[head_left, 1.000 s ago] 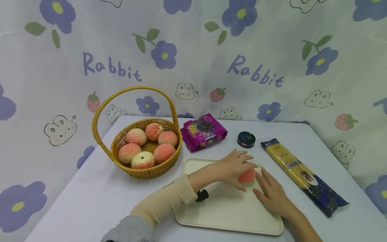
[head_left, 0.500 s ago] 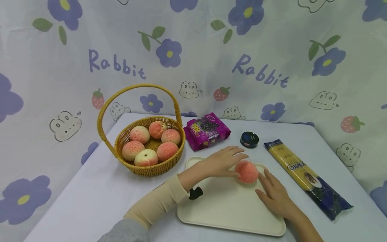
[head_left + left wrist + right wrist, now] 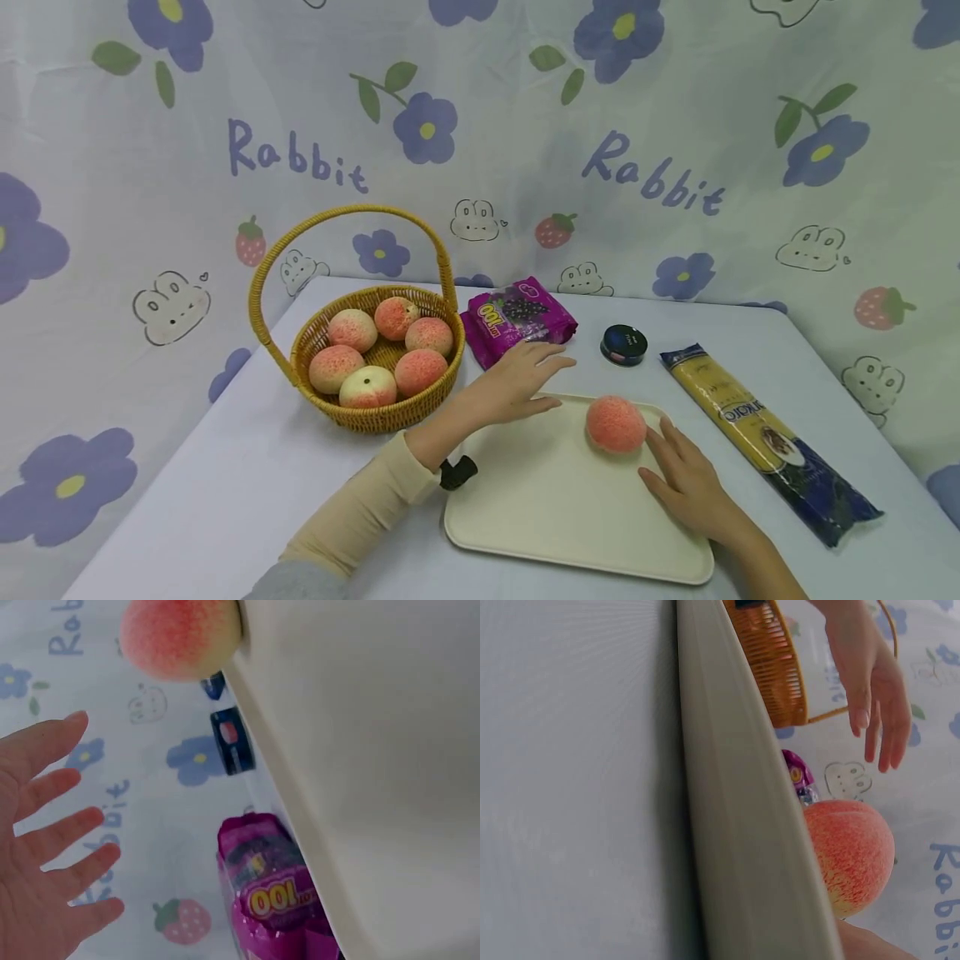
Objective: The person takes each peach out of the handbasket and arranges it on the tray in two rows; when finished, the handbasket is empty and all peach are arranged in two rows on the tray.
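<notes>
peach [image 3: 615, 424] sits on the tray [image 3: 555, 517] at its 1 o'clock corner, touching the spread right hand [image 3: 686, 483] at 5 o'clock; spread left hand [image 3: 517, 385], empty, lies farther off at 10 o'clock.

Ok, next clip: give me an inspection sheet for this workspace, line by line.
Surface: table under a pale cloth, cream tray near the front.
Job's things: one peach on the tray's far right part; five more peaches in the basket to the left.
Clutter: purple snack bag, dark round tin, pasta pack, all off the tray.
Hands: left hand open, fingers spread over the tray's far edge, holding nothing; right hand open, flat on the tray, fingertips at the peach.
Cables: nothing seen; a small black piece sits at the left wrist.
Surroundings: flower and rabbit print curtain behind.
</notes>
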`<state>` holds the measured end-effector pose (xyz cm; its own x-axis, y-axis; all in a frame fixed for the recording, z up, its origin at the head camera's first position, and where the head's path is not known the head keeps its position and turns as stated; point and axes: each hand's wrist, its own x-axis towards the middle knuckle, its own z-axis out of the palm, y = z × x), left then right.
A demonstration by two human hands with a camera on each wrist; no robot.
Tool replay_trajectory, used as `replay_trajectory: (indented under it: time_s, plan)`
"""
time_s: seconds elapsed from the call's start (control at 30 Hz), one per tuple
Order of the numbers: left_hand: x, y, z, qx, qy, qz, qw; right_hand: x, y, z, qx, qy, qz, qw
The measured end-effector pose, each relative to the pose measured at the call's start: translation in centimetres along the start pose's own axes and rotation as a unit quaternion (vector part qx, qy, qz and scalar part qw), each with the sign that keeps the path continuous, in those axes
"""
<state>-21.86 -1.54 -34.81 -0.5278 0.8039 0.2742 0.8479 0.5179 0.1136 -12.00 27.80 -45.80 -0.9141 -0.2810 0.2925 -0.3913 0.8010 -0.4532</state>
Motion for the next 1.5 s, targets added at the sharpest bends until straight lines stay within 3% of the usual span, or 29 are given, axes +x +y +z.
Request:
replay_trajectory:
  time_s: [0.23,0.43,0.77,0.87,1.1,1.3,1.5]
  plan:
    - [-1.4,-1.2,-0.4,0.016,0.009,-0.050,0.9986,0.0,0.0,0.1,0.006,-0.005,0.001,1.0000]
    - [-2.6,-2.5,-0.7,0.040,0.020,-0.074,0.9962,0.0,-0.1,0.1,0.004,-0.003,0.002,1.0000]
    - [-4.8,-4.3,-0.8,0.022,0.047,-0.121,0.9913,-0.1,-0.5,-0.3,0.006,-0.007,0.011,0.9999]
    - [-5.5,-4.9,-1.0,0.019,0.055,-0.123,0.9907,-0.1,-0.6,-0.3,0.007,-0.009,0.016,0.9998]
    - [-8.1,-7.1,-2.4,0.071,0.099,-0.122,0.9850,0.0,-0.5,-0.4,0.009,-0.015,0.018,0.9997]
    - [-10.0,-8.6,-3.1,0.053,0.120,-0.100,0.9863,0.1,-0.3,-0.4,0.004,-0.010,0.012,0.9999]
    - [-10.9,-8.8,-3.5,0.000,0.109,-0.097,0.9893,0.0,-0.1,-0.3,0.010,-0.013,0.016,0.9997]
